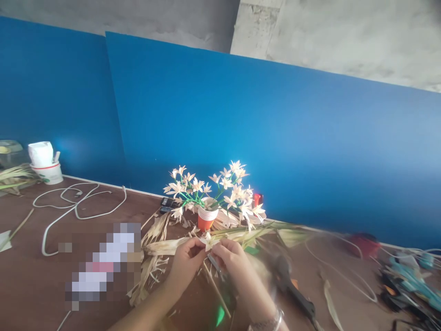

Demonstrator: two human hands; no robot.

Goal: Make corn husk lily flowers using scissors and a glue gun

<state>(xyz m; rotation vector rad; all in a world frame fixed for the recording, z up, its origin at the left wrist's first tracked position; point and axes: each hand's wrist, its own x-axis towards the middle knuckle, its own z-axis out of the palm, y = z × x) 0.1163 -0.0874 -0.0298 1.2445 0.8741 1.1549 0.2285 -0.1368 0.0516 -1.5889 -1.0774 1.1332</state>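
Between my two hands is a pale cream craft flower [208, 240] with pointed petals, seemingly made of dried husk. My left hand [188, 259] pinches its left side with thumb and forefinger. From the other side, my right hand [230, 255] has its fingers closed on the flower. A small grey metal tool [214, 263] shows under the right hand; its kind is unclear. Just beyond stands an orange and white paper cup [206, 218] holding green stems with several similar flowers [198, 185]. A thin straw-coloured stick [217, 290] lies below my hands.
Dried husks [155, 262] and scraps lie left of my hands. A dark glue-gun-like tool [292, 289] rests at right, near cables and blue-handled tools [413, 280]. White cable [74, 207] loops across the brown table's left. A white tub [48, 173] stands by the blue partition [241, 115].
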